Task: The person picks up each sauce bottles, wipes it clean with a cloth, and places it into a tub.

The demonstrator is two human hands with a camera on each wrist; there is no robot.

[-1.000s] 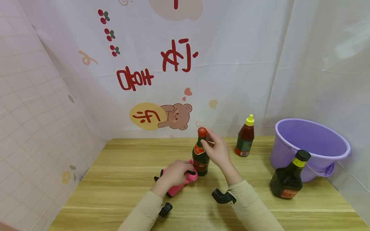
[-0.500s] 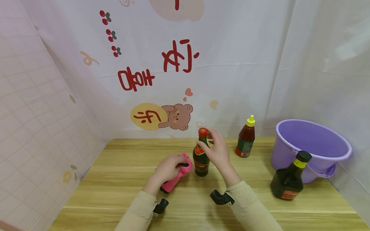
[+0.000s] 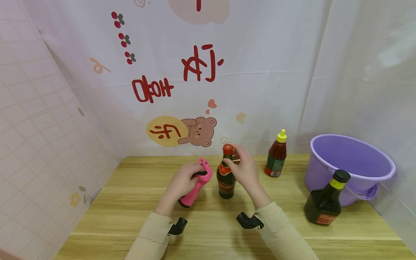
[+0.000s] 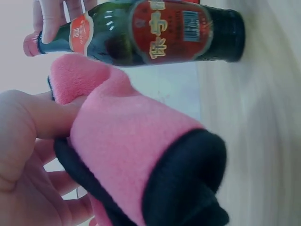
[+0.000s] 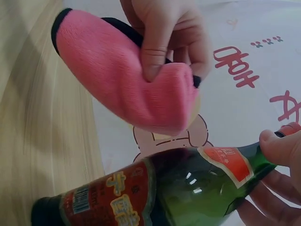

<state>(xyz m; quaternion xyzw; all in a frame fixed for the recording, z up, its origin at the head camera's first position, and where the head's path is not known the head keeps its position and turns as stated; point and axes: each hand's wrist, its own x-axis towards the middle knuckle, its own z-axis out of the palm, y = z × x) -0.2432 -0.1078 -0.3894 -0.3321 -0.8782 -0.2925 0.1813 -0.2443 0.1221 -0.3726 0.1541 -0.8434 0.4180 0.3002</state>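
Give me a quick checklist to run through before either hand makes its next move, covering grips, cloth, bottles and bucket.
1. Left hand gripping the pink cloth: ok.
2. Right hand holding the green bottle by its neck: ok.
3. Green bottle upright with its red cap on: ok.
4. Pink cloth clear of the green bottle: ok, a gap shows in the right wrist view.
5. Pink cloth spread flat: not ok, it is bunched up.
6. Dark bottle not touching the purple bucket: cannot tell, they overlap in the head view.
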